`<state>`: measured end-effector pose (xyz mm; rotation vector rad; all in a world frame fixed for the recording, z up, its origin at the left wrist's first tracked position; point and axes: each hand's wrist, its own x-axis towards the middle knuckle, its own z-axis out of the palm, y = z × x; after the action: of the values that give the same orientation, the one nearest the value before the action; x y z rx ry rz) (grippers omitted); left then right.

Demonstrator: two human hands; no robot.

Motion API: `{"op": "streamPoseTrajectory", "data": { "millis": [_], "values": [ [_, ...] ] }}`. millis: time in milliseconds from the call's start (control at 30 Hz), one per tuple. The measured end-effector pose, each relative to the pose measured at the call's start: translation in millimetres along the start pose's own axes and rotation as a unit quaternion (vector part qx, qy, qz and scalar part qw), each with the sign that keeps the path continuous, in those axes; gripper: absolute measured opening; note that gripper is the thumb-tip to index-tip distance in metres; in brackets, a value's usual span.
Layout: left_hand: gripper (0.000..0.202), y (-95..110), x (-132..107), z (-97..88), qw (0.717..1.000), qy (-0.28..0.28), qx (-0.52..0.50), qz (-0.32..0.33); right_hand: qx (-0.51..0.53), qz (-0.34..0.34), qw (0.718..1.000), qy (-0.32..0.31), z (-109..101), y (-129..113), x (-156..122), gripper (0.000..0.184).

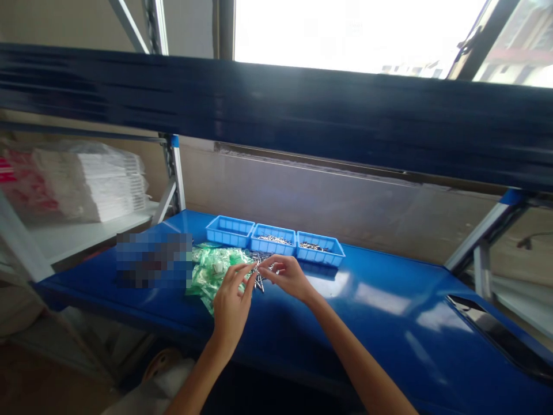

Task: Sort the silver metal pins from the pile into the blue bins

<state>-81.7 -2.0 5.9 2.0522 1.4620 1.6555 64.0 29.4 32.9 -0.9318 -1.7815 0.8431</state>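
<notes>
My left hand [233,297] is over the blue table beside a heap of green-tinted clear plastic bags [211,271]. Its thumb and forefinger come together close to the tips of my right hand [286,275], which is curled in a pinch. Whatever sits between the fingertips is too small to make out. Just behind and below the fingers lies a pile of thin, shiny metal pieces [260,282], partly hidden by both hands.
Behind the pile, three blue trays stand in a row: the left tray [230,237] shows no contents, while the middle tray [273,249] and right tray [320,257] hold thin metal pieces. A dark, flat, glossy object [496,337] lies at right. A shelf beam [276,109] crosses overhead.
</notes>
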Motion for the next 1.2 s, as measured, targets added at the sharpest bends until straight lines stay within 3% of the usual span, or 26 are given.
{"op": "streamPoseTrajectory", "data": {
  "millis": [133, 300, 633, 1200],
  "values": [
    [0.023, 0.4, -0.5, -0.6, 1.000, -0.003, -0.007, 0.005, 0.028, 0.017, 0.999, 0.005, 1.1, -1.3, 0.2, 0.027],
    [0.019, 1.4, -2.4, 1.3, 0.996, -0.045, 0.076, -0.019, 0.010, 0.002, 0.999, 0.050, 10.4, 1.5, -1.8, 0.024],
    [0.018, 4.9, 1.2, 0.4, 1.000, 0.003, -0.004, -0.028, -0.008, 0.005, 0.996, 0.089, 11.9, 3.7, -1.0, 0.029],
    [0.019, 4.1, 2.4, -2.8, 0.998, 0.037, -0.050, -0.021, 0.032, -0.009, 0.999, -0.033, 19.0, -3.6, -4.3, 0.025]
  ]
}}
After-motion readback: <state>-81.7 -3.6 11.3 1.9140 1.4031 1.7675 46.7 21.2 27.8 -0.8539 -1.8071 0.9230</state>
